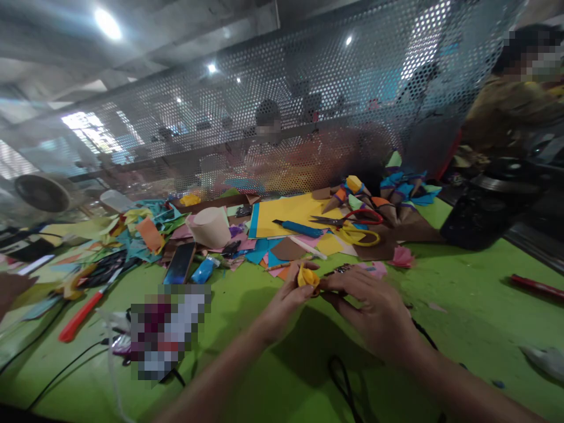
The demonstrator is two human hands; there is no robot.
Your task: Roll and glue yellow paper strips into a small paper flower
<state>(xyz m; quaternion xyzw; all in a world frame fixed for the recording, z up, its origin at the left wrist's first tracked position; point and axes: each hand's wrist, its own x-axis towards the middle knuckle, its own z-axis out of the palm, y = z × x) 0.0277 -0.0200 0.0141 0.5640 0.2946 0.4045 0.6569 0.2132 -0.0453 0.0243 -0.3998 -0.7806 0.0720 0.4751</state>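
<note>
Just above the green tabletop, a small yellow paper flower [308, 278] with curled petals is pinched between the thumb and fingers of my left hand [288, 301]. From the other side, my right hand [369, 304] has its fingertips closed on the flower's lower right edge. The exact spot it grips is hidden behind the fingers. Beyond the hands lie a blue utility knife [302, 228], red-handled scissors [346, 219] and yellow-handled scissors [359, 236]. A pink paper flower [402, 257] rests to the right of them.
Paper scraps [150, 234], a tape roll [211, 227] and a phone [180, 263] spread leftward. A red-handled tool [81, 316] lies left. Paper cones and flowers [392, 202] stand by the perforated screen [282, 117]. A black speaker-like box [482, 205] and red pen [535, 286] are right. Another person [506, 108] sits beyond.
</note>
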